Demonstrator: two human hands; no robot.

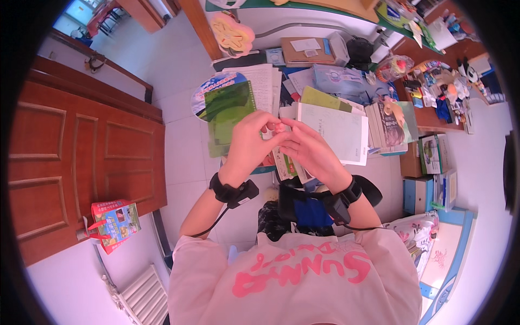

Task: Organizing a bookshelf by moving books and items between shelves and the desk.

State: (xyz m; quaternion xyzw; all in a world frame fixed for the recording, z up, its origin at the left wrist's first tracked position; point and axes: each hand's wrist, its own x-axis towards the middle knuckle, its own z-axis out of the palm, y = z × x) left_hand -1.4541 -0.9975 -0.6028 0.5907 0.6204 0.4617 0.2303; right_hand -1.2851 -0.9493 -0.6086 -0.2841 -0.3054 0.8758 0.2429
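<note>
Both hands meet over the front of a cluttered desk, around a small pink object (280, 127) whose kind I cannot tell. My left hand (255, 136) bends its thumb and fingers about the object's left side. From the right, my right hand (304, 144) reaches it with its fingertips, the other fingers loosely spread. Below the hands lie a green translucent notebook cover (227, 118) and, to the right, a white-covered book (339, 132). Each wrist wears a black strap with a small device. The fingers partly hide the pink object.
Printed sheets (260, 85), a light blue pouch (338, 79) and stacked books (392, 122) cover the desk. A round printed fan (199, 97) overhangs its left edge. A brown door (89, 162) with a red bag (118, 225) on its handle stands at left.
</note>
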